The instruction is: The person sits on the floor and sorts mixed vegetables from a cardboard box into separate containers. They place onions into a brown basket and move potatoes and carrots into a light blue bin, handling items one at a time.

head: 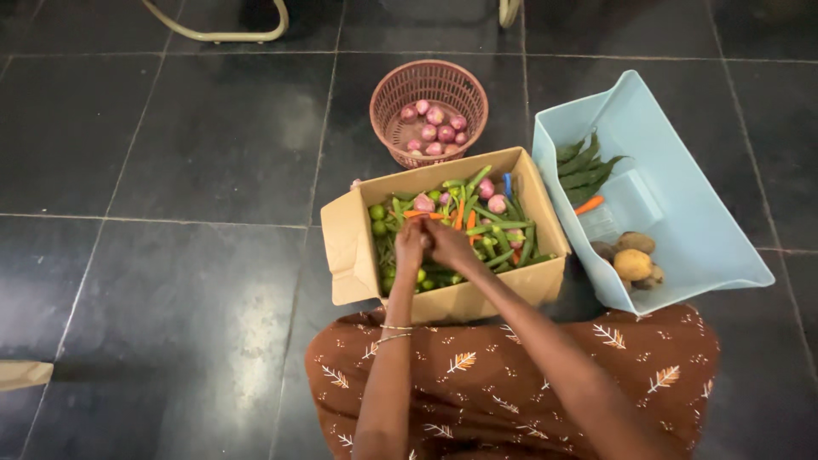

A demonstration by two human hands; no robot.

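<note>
— Where are the hands?
— Left hand [410,246] and right hand [446,242] meet inside the cardboard box [354,247], centre of frame, fingers closed among vegetables [494,230]. What they grasp, I cannot tell.

both arms extended forward, left hand [409,245] and right hand [449,244] touching, fingers curled.

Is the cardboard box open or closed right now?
Open: the cardboard box has its flaps spread outward, and mixed vegetables show inside, with both hands reaching in.
</note>
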